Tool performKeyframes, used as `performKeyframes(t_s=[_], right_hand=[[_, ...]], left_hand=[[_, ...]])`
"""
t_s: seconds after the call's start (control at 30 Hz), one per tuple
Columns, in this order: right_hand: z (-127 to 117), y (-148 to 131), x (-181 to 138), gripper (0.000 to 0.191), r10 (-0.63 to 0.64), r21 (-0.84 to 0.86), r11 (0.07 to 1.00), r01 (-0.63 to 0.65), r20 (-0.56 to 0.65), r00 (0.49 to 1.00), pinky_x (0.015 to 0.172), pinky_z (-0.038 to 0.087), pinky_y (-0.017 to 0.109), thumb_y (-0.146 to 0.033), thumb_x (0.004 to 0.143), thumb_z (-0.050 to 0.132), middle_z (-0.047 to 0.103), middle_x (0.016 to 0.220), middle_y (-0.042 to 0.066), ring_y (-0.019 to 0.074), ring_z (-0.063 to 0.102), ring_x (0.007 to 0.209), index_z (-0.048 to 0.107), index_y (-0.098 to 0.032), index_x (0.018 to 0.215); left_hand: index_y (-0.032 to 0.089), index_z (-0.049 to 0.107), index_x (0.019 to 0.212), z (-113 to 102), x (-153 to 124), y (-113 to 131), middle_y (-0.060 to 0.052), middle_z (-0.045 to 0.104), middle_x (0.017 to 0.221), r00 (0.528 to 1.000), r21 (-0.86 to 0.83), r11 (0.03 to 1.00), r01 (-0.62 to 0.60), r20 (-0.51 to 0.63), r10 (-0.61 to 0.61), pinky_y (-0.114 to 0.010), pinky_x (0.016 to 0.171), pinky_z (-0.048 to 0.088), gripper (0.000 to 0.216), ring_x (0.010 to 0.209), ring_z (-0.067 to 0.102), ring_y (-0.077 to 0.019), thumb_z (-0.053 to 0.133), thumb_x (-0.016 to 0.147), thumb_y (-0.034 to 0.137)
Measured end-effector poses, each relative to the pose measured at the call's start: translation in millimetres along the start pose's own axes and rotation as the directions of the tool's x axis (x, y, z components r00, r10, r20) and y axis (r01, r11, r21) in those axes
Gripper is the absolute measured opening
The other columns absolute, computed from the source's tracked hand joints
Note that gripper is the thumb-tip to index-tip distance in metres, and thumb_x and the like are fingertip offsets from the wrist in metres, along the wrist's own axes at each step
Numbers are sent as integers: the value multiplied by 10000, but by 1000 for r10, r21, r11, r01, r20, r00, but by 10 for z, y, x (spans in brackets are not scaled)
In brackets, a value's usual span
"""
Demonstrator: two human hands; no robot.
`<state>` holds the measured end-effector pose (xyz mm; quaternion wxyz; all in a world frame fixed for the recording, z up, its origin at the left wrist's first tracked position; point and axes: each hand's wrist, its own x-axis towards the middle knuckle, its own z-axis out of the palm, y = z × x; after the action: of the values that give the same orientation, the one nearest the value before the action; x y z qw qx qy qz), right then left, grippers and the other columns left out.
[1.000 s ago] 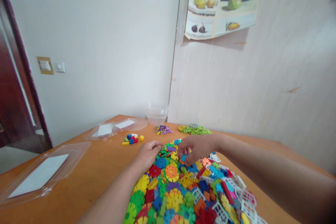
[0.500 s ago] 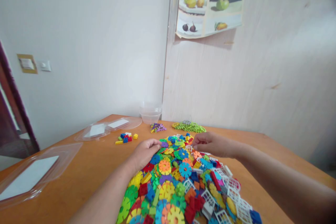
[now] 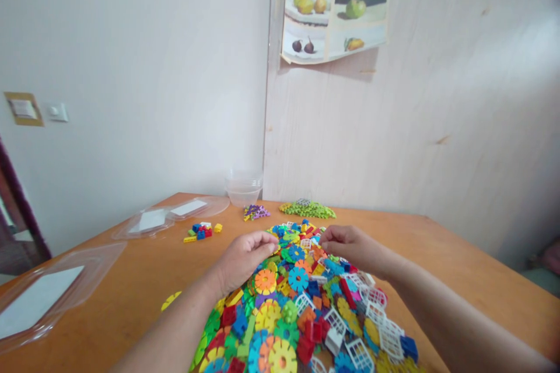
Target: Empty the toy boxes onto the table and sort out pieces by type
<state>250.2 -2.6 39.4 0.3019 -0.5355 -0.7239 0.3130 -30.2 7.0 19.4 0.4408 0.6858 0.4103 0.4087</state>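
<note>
A big heap of coloured plastic pieces (image 3: 301,303), mostly toothed discs, small bricks and white grids, covers the near middle of the orange table (image 3: 459,256). My left hand (image 3: 242,259) rests on the heap's far left side with its fingers curled and pinched together; what is in them is hidden. My right hand (image 3: 352,246) sits on the heap's far right side, fingers also bent into a pinch over the pieces. The two hands are about a hand's width apart.
Clear plastic lids (image 3: 175,215) and a larger clear lid (image 3: 48,291) lie at the left. A clear bowl (image 3: 244,187) stands by the wall. Small sorted piles: coloured bricks (image 3: 202,231), purple pieces (image 3: 256,211), green pieces (image 3: 308,208). One yellow disc (image 3: 170,300) lies apart.
The view has swung right. My right hand has pulled back from over the heap's middle to its right side. My left hand stays on the heap, fingers more curled.
</note>
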Motion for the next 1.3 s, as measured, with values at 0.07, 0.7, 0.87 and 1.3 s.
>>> performKeyframes(t_s=[0.07,0.7,0.87,1.3], right_hand=[[57,14,23,164,-1,-17,1000,0,-59,998,564,363,226,-305,768,575,557,675,-28,104,462,599,651,-168,817],[-116,1020,161,270,73,-302,919,-252,-499,864,604,389,268,-381,844,469,709,756,21,194,633,722,686,-222,860],[-62,1152,183,292,73,-309,919,-246,-481,874,649,418,272,-409,860,458,740,828,25,205,662,786,690,-235,893],[-86,1344,245,345,130,-236,932,-274,-490,862,661,436,294,-456,850,475,738,839,34,223,662,815,709,-220,944]], left_hand=[[201,728,954,43,-10,-4,-61,742,973,999,60,998,-31,32,29,-317,864,476,285,951,654,-234,620,804,418],[234,678,846,165,-60,-78,-43,600,1104,930,477,798,-367,195,311,-310,999,429,168,1133,561,-194,601,758,113],[223,668,833,173,-59,-89,-56,614,1117,928,472,799,-372,196,316,-315,997,434,101,1154,558,-199,617,790,147],[229,687,827,181,-47,-120,-47,635,1180,932,489,794,-361,212,294,-323,1029,408,122,1208,542,-187,602,805,145]])
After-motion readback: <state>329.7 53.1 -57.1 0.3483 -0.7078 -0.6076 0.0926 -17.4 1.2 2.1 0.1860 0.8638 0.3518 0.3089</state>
